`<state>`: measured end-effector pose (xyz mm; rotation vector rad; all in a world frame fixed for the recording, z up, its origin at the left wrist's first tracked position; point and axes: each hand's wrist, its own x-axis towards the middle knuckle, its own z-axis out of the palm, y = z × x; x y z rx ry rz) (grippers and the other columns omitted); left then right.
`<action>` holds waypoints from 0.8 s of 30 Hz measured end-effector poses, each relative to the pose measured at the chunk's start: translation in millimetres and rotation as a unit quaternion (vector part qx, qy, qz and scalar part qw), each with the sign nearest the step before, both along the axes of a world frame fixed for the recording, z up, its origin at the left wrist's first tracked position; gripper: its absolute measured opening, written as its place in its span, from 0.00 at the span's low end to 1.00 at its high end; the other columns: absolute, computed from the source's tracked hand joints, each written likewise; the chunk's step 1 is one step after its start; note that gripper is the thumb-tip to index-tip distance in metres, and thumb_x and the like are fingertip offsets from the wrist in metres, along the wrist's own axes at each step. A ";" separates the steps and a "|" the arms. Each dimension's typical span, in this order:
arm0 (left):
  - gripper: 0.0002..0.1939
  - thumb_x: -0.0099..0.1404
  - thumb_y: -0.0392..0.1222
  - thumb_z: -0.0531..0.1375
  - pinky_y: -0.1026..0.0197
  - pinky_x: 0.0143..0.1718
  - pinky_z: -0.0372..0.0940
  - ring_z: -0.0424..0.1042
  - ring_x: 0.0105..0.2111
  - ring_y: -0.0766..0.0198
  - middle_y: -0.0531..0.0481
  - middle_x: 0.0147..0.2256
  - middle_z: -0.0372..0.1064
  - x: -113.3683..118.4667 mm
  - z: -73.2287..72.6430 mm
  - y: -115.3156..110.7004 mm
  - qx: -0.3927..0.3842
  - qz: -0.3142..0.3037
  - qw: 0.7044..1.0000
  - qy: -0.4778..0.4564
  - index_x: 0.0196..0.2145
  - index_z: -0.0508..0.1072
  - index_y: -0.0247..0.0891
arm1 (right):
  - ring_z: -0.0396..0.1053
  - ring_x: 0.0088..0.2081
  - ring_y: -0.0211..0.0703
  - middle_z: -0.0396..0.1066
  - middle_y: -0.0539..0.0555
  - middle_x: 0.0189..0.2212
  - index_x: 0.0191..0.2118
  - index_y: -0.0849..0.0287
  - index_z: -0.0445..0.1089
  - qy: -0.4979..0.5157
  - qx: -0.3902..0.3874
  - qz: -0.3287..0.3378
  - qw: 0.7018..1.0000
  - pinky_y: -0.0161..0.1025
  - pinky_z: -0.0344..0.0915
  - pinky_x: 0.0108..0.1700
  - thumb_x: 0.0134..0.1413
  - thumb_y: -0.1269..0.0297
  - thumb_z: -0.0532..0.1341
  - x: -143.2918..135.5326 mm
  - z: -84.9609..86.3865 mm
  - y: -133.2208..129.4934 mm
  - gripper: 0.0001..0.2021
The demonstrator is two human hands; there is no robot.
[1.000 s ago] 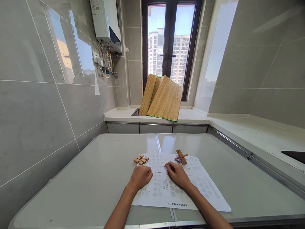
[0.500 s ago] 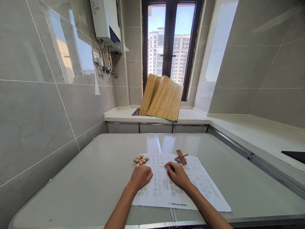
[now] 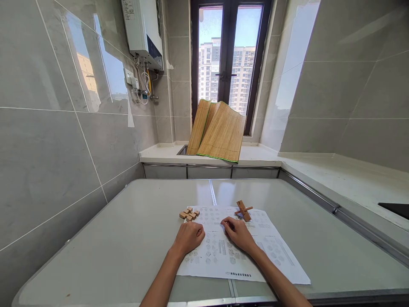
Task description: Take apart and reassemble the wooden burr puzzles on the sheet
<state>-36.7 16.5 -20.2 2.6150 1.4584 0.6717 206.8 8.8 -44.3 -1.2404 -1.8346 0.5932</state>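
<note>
My left hand rests in a fist on the left part of a printed white sheet, with nothing visible in it. Just beyond its knuckles lie several small wooden blocks in a loose cluster at the sheet's upper left corner. On the sheet's right part lies my right hand, its fingers curled and pressed together, holding nothing that shows. A wooden piece shaped like a cross sits beyond the right hand, at the sheet's far edge, apart from the fingers.
The pale table has a metal seam down its middle. Behind it, a bamboo mat leans on a white counter under the window. The counter continues along the right side. A tiled wall stands at the left.
</note>
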 end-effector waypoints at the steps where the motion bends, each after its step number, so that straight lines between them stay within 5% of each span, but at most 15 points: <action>1: 0.18 0.63 0.34 0.54 0.60 0.25 0.42 0.48 0.18 0.69 0.56 0.16 0.54 0.2 0.3 -0.1 -0.001 0.000 1.000 -0.001 0.18 0.50 0.37 | 0.71 0.26 0.47 0.76 0.53 0.23 0.38 0.57 0.75 -0.001 -0.001 -0.001 1.000 0.41 0.63 0.32 0.67 0.48 0.52 -0.1 -0.1 0.2 0.21; 24: 0.18 0.62 0.34 0.55 0.60 0.25 0.42 0.47 0.19 0.69 0.55 0.17 0.55 -1.2 -1.8 0.8 -0.006 0.003 1.000 -0.011 0.18 0.51 0.38 | 0.70 0.25 0.46 0.75 0.52 0.22 0.37 0.57 0.75 0.003 -0.005 0.000 1.000 0.41 0.63 0.32 0.67 0.47 0.51 -0.5 0.2 0.4 0.21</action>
